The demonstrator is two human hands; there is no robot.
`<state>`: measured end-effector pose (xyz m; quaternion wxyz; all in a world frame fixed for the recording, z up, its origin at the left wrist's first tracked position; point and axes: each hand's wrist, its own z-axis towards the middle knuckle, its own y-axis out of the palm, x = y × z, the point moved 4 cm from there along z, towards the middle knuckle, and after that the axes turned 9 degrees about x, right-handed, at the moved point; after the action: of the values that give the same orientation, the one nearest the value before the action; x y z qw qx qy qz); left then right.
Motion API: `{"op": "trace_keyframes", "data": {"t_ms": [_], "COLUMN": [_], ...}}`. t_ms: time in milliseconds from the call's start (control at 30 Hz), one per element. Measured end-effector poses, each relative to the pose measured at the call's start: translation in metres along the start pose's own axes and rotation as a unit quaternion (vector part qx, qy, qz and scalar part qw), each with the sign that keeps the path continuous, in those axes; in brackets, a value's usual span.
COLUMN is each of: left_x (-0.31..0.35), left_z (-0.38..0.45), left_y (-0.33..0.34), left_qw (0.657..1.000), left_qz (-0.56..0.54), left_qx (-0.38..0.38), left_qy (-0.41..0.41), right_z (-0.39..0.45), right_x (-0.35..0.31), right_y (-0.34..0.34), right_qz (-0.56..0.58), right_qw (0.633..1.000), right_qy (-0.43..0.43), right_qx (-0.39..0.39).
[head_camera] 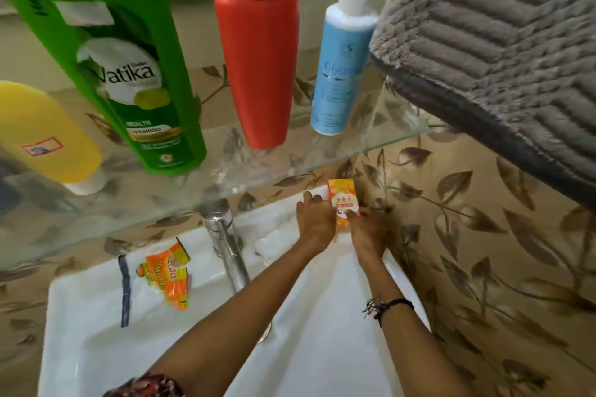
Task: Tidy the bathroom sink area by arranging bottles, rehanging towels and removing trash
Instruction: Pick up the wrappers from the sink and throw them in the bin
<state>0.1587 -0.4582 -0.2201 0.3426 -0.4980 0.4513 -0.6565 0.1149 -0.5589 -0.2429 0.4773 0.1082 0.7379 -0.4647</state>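
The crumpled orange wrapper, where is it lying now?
The crumpled orange wrapper lies on the sink rim, left of the tap, beside a dark strip.

Glass shelf (322,151) w/ 4 bottles; sink (80,316): wrapper (166,277).

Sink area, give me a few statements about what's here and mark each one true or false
1. Both hands hold the small orange packet at the sink's back right corner. True.
2. The green shampoo bottle lies in the sink basin. False: it stands on the glass shelf.
3. A crumpled orange wrapper lies left of the tap. True.
4. The red bottle stands right of the blue bottle. False: it stands left of it.
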Motion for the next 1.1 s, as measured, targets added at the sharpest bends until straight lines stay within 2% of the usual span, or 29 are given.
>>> {"op": "trace_keyframes", "data": {"t_ms": [100, 200, 267, 333, 400, 500, 633, 867, 1100], "left_x": [0.002, 0.004, 0.007, 0.009, 0.006, -0.005, -0.031, -0.100, -0.189], "left_z": [-0.005, -0.031, -0.060, -0.098, -0.139, -0.205, -0.297, -0.434, -0.549], "left_y": [-0.003, -0.021, -0.034, -0.049, -0.062, -0.079, -0.094, -0.117, -0.126], "left_qw": [0.999, 0.983, 0.949, 0.901, 0.873, 0.862, 0.857, 0.824, 0.746], "left_qz": [-0.043, -0.164, -0.293, -0.410, -0.455, -0.459, -0.446, -0.432, -0.419], "left_qx": [0.018, 0.048, 0.042, 0.036, 0.054, 0.092, 0.136, 0.213, 0.291], "left_qy": [-0.023, -0.072, -0.106, -0.137, -0.165, -0.194, -0.220, -0.299, -0.427], "right_z": [-0.004, -0.022, -0.043, -0.072, -0.107, -0.168, -0.245, -0.367, -0.482], "right_x": [-0.003, -0.005, -0.004, 0.003, 0.016, 0.035, 0.058, 0.091, 0.106], "right_y": [-0.008, -0.030, -0.047, -0.065, -0.081, -0.104, -0.120, -0.102, -0.048], "right_qz": [0.097, 0.195, 0.252, 0.294, 0.302, 0.307, 0.314, 0.284, 0.214], "right_qw": [0.995, 0.980, 0.967, 0.954, 0.951, 0.949, 0.943, 0.923, 0.882], "right_qy": [0.011, 0.033, 0.043, 0.056, 0.072, 0.066, 0.047, 0.036, -0.009], "right_qx": [0.011, 0.022, 0.019, 0.015, 0.007, -0.023, -0.104, -0.258, -0.420]}}
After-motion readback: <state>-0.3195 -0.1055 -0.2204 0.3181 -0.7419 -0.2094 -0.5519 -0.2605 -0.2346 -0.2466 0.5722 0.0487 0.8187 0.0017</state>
